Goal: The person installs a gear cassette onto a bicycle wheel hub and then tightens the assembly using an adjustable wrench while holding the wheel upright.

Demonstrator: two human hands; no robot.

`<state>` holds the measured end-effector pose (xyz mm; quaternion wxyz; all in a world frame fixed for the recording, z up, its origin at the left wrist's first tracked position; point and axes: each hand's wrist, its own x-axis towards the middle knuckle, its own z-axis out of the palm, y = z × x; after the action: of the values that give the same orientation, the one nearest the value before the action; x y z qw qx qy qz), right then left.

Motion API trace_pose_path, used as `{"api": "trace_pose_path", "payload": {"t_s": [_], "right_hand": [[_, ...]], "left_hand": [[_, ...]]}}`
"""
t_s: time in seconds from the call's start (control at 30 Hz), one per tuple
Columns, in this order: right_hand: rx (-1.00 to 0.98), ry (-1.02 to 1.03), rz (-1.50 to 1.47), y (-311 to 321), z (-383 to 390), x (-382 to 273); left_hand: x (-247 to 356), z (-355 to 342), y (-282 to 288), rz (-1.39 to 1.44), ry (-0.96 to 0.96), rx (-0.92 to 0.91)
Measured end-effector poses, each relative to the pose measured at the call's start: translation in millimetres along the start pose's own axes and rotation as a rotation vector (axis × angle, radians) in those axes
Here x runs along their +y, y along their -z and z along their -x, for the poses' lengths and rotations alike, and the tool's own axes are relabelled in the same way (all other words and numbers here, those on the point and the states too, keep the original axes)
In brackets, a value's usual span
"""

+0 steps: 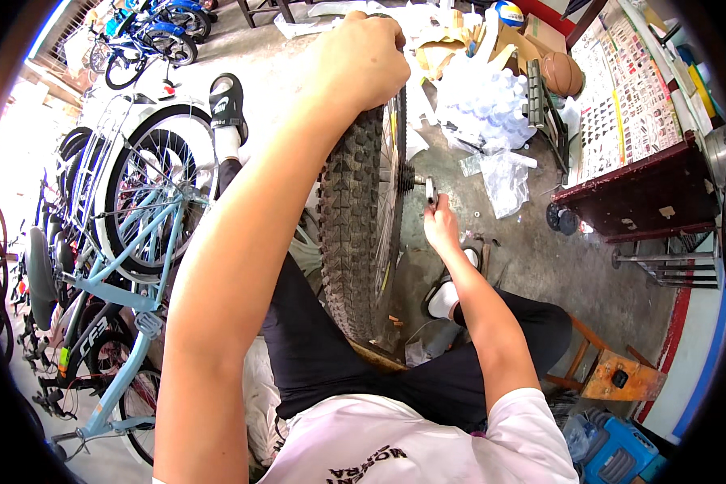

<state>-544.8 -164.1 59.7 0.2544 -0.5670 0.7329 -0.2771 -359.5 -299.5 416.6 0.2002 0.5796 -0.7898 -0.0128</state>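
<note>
A bicycle wheel with a knobby black tyre (353,218) stands upright between my knees. My left hand (361,58) is closed over the top of the tyre. At the wheel's hub, a stack of sprockets (403,179) faces right. My right hand (441,224) holds a small metal tool (430,192) whose tip meets the axle end beside the sprockets. My forearms come up from the lower edge, the left one crossing much of the wheel's left side.
A light blue bicycle (129,266) and several others are parked at the left. Clear plastic bags (492,121), cardboard and a ball (562,73) lie ahead on the concrete floor. A dark red counter (645,194) and an orange wooden stool (613,371) stand at the right.
</note>
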Motion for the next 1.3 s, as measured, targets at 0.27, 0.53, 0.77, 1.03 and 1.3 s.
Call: {"api": "trace_pose_path", "payload": {"t_s": [0.27, 0.53, 0.77, 1.03, 1.3], "right_hand": [[-0.101, -0.066, 0.014, -5.5, -18.4, -2.8], [0.079, 0.001, 0.003, -23.5, 14.7, -9.9], [0.071, -0.039, -0.075, -19.5, 53.8, -17.6], [-0.029, -0.168, 0.100, -3.0, 53.3, -35.2], [0.027, -0.172, 0.138, -16.8, 52.3, -14.3]], "left_hand": [[-2.3, -1.6, 0.8, 0.006, -0.034, -0.002], [-10.0, -1.4, 4.3, 0.044, 0.001, -0.026], [32.6, 13.9, 10.5, 0.083, 0.007, 0.031], [44.9, 4.8, -6.9, 0.045, -0.041, 0.000], [42.0, 3.1, -11.4, 0.032, -0.093, 0.051]]}}
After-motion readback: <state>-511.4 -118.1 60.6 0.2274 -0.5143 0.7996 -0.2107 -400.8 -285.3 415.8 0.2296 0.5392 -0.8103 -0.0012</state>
